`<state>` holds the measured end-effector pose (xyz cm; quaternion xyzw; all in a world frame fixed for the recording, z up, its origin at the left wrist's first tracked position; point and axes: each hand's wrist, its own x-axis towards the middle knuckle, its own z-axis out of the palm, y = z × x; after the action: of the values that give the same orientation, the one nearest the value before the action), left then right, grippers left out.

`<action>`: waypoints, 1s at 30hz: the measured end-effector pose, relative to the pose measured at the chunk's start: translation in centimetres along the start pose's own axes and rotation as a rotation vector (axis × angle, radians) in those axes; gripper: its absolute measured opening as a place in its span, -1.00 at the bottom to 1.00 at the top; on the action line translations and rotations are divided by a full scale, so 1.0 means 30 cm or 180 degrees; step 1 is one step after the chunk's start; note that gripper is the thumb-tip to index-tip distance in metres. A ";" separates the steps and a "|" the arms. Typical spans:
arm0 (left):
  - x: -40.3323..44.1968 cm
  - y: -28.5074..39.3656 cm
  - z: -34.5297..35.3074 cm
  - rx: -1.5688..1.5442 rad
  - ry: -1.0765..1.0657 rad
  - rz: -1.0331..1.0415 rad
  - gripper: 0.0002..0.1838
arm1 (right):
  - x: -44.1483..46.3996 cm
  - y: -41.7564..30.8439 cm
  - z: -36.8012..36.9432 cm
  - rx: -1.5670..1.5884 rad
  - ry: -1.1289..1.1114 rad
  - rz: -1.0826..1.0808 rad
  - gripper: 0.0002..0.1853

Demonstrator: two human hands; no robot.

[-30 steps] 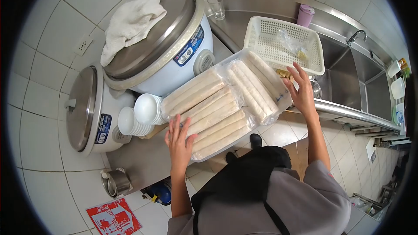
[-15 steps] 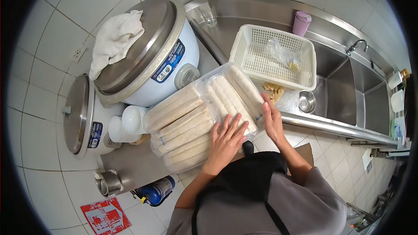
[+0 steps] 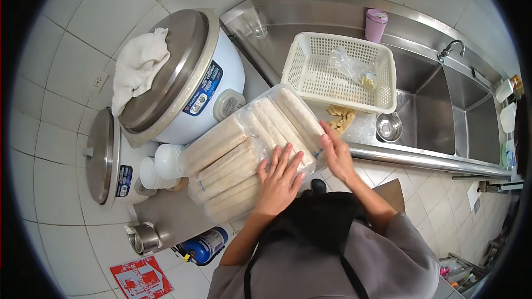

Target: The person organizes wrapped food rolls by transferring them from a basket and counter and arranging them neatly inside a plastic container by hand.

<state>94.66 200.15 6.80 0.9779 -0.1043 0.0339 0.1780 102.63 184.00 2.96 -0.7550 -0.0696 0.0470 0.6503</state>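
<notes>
Long pale rolls [image 3: 216,149] in clear plastic packs lie side by side on the steel counter in front of me. My left hand [image 3: 280,180] rests on the near side of the packs, palm down with its fingers spread. My right hand [image 3: 337,154] is against the right edge of the packs, its fingers stretched out along the side and the thumb near the top. Its fingertips are partly hidden by the pack's edge. Neither hand is wrapped around anything.
A large rice cooker [image 3: 221,77] with a white cloth [image 3: 141,63] on its lid stands behind the packs. White bowls [image 3: 167,160] are stacked left. A cream perforated basket [image 3: 293,72], a pink tumbler [image 3: 376,25], a metal bowl [image 3: 389,127] and a sink [image 3: 429,105] are right.
The whole view has shifted slightly, so most things sit a little further left. Both hands stay in about the same places on the packs.
</notes>
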 end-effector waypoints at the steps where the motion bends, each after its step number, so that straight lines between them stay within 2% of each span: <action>1: 0.000 -0.002 -0.006 -0.0020 -0.0007 0.0009 -0.51 | 0.045 0.073 -0.021 -0.0320 0.0263 -0.0372 -0.54; 2: -0.006 -0.002 -0.020 -0.0002 0.0028 0.0084 -0.51 | 0.118 0.144 -0.070 -0.0653 0.0512 -0.0754 -0.55; 4: -0.034 0.016 -0.045 -0.0016 0.0147 0.0145 -0.49 | 0.325 0.116 -0.235 -0.0998 0.0851 -0.0738 -0.57; 5: -0.053 0.019 -0.053 -0.0098 0.0242 0.0195 -0.51 | 0.445 0.154 -0.320 -0.2156 0.0836 -0.0939 -0.53; 7: -0.096 0.005 -0.049 -0.0197 0.0303 0.0334 -0.53 | 0.618 0.244 -0.403 -0.3864 0.0480 -0.0548 -0.36; 8: -0.120 0.000 -0.047 -0.0240 0.0322 0.0379 -0.54 | 0.659 0.293 -0.427 -0.4226 0.0165 -0.0376 -0.17; 9: -0.136 0.004 -0.060 -0.0327 0.0380 0.0384 -0.58 | 0.663 0.272 -0.429 -0.4531 -0.0379 0.0207 -0.11; 10: -0.159 -0.003 -0.058 -0.0342 0.0440 0.0374 -0.57 | 0.708 0.347 -0.463 -0.4353 -0.0781 0.0666 -0.12; 11: -0.181 -0.019 -0.052 -0.0350 0.0502 0.0381 -0.56 | 0.718 0.388 -0.457 -0.4573 -0.0657 0.0732 -0.26; 15: -0.244 -0.066 -0.033 -0.0510 0.0673 0.0292 -0.57 | 0.750 0.437 -0.477 -0.4539 -0.1002 0.0098 -0.41; 17: -0.242 -0.061 -0.042 -0.0595 0.0603 0.0265 -0.58 | 0.758 0.413 -0.496 -0.3995 -0.1029 -0.0048 -0.53; 20: -0.187 -0.042 -0.078 -0.0707 0.0614 0.0437 -0.56 | 0.621 0.081 -0.421 -0.1938 -0.0733 0.0955 -0.63; 22: -0.117 -0.019 -0.096 -0.0740 0.0674 0.0601 -0.50 | 0.566 -0.003 -0.427 -0.1254 -0.0805 0.0245 -0.63; 24: -0.044 0.020 -0.100 -0.0738 0.0735 0.0711 -0.41 | 0.393 -0.200 -0.354 -0.1369 -0.0876 -0.0377 -0.60; 26: 0.011 0.066 -0.113 -0.1103 0.0960 0.0698 -0.30 | 0.227 -0.364 -0.270 -0.1666 -0.1604 -0.0779 -0.53; 28: 0.047 0.083 -0.118 -0.1506 0.1040 0.0784 -0.17 | 0.101 -0.423 -0.182 -0.1887 -0.1904 -0.1156 -0.40; 30: 0.044 0.089 -0.103 -0.1890 0.1007 0.0870 -0.16 | 0.005 -0.456 -0.123 -0.1964 -0.1744 -0.1198 -0.30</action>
<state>95.29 198.54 10.74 0.8433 -0.2105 0.1765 0.4619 102.78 182.41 17.03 -0.8475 -0.3859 0.1031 0.3496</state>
